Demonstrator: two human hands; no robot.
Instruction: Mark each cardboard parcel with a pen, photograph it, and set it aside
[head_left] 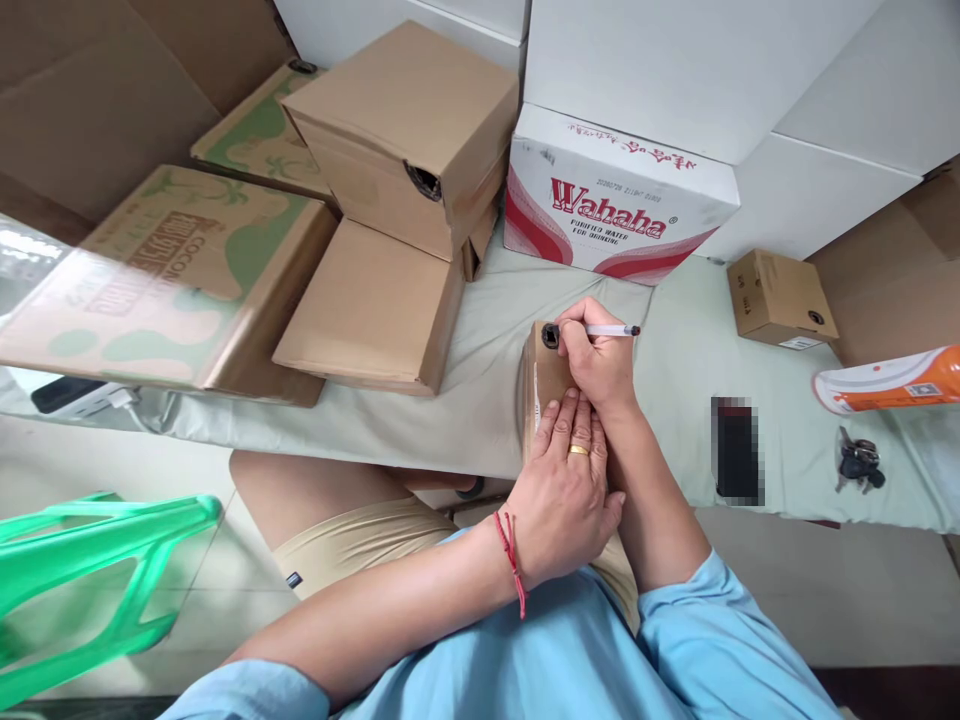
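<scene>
A small brown cardboard box (553, 372) lies at the table's front edge, with a black scribbled mark near its far left corner. My right hand (598, 358) is closed round a white pen (611, 330), its tip end at the black mark and its dark end pointing right. Flat on the near part of the box rests my left hand (568, 490), fingers stretched out and pointing away from me, a ring on one finger and a red string at the wrist. It partly hides the box and lies beside my right wrist.
Brown boxes (375, 300) are stacked at the left, beside a coconut-print carton (187, 270). A Wahaha carton (615, 200) stands behind. At the right are a small box (780, 300), an orange-white container (892, 385), a blurred dark object (736, 455) and keys (859, 462). A green stool (142, 520) stands lower left.
</scene>
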